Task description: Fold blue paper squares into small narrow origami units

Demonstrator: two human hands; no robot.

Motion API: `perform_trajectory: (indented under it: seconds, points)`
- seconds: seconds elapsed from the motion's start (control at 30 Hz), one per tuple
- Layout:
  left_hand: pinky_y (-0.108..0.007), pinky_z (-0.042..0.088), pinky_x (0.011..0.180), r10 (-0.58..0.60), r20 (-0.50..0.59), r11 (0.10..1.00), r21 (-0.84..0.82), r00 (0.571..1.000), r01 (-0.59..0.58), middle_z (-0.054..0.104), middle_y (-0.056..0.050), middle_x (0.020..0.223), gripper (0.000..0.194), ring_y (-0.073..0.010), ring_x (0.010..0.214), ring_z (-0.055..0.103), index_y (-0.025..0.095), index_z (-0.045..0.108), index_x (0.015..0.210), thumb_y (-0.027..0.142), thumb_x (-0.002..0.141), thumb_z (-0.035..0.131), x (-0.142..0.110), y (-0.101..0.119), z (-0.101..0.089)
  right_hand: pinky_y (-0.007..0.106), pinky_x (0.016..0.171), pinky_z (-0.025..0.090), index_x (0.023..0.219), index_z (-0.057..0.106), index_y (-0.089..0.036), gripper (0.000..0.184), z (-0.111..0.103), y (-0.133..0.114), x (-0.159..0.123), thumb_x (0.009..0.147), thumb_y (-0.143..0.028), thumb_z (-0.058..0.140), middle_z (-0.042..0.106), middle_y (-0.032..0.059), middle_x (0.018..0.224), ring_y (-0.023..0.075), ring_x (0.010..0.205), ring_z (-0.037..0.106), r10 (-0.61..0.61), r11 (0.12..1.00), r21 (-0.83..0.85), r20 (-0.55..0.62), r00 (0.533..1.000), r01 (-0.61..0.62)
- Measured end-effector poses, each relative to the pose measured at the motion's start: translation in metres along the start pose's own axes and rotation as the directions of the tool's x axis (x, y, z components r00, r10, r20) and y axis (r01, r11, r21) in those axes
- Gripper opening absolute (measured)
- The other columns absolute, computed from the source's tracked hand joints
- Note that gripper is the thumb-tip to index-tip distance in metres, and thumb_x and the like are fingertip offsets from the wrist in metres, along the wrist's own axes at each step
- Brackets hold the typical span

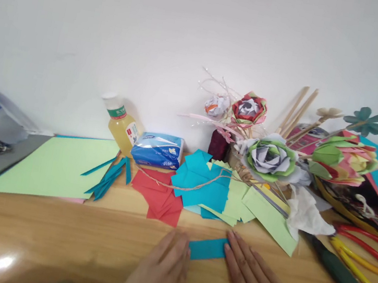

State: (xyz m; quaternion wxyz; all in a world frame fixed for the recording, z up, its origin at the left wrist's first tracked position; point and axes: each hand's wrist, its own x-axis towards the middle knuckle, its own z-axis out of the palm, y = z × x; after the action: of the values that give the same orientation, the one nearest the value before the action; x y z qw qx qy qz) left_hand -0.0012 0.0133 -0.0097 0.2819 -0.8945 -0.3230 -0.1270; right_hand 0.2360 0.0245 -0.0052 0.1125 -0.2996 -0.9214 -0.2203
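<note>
A blue folded paper strip (208,249) lies on the wooden table between my hands. My left hand (165,266) is closed at its left end, fingers bent and pressed together, covering that end. Flat on the table, my right hand (255,275) has its fingers stretched out, the fingertips touching the strip's right end. Just beyond are red paper pieces (161,195) and a pile of blue paper pieces (200,182). Light green paper pieces (271,217) lie behind my right hand.
Green sheets (53,166), thin blue strips (109,178), a juice bottle (122,125) and a tissue pack (157,150) stand or lie to the left. Paper flowers (270,156) fill the back right. Red-handled (372,240) and yellow-handled tools lie at right beside a dark green tool (350,282).
</note>
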Motion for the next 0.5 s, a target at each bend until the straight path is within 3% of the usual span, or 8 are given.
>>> perform_trajectory:
  seconds: [0.07,0.13,0.27,0.5]
  points:
    - [-0.039,0.027,0.099,-0.072,-0.009,0.997,-0.04,0.997,0.072,0.065,-0.009,0.111,0.031,-0.0244,0.112,0.049,0.009,0.066,0.103,0.022,0.086,0.043,0.007,-0.001,-0.002,0.042,0.087,0.044,0.127,0.046,0.004,0.087,0.003,0.002,0.003,0.076,-0.067,0.043,0.052,0.0269,0.125,0.0353,0.12,0.043,0.016,1.0,0.021,-0.029,0.999,-0.015]
    - [-0.037,0.026,0.099,-0.062,0.0,0.993,-0.102,0.998,0.062,0.061,-0.006,0.12,0.036,-0.0224,0.119,0.044,0.012,0.061,0.112,0.029,0.091,0.038,0.013,0.0,-0.002,0.043,0.086,0.043,0.124,0.047,0.007,0.097,0.008,0.001,0.008,0.072,-0.075,0.042,0.052,0.0298,0.123,0.0372,0.118,0.044,0.044,0.999,0.02,-0.068,0.997,-0.043]
    - [-0.032,0.027,0.101,0.046,0.125,0.981,-0.194,0.991,-0.021,0.052,-0.004,0.132,0.053,-0.0189,0.127,0.037,0.012,0.05,0.126,0.048,0.096,0.025,0.017,0.004,0.002,0.044,0.088,0.04,0.114,0.054,0.005,0.09,0.013,-0.007,0.017,0.071,-0.074,0.045,0.054,0.0301,0.12,0.0374,0.117,0.044,0.091,0.996,-0.003,-0.105,0.99,-0.092]
    - [-0.031,0.027,0.1,0.07,0.238,0.969,-0.248,0.969,-0.009,0.049,-0.012,0.134,0.056,-0.0218,0.125,0.042,0.005,0.048,0.127,0.044,0.096,0.025,0.014,0.007,0.005,0.04,0.088,0.039,0.11,0.059,0.0,0.085,0.009,-0.012,0.024,0.074,-0.075,0.04,0.059,0.0244,0.116,0.0321,0.116,0.046,0.018,1.0,0.02,-0.132,0.991,-0.015]
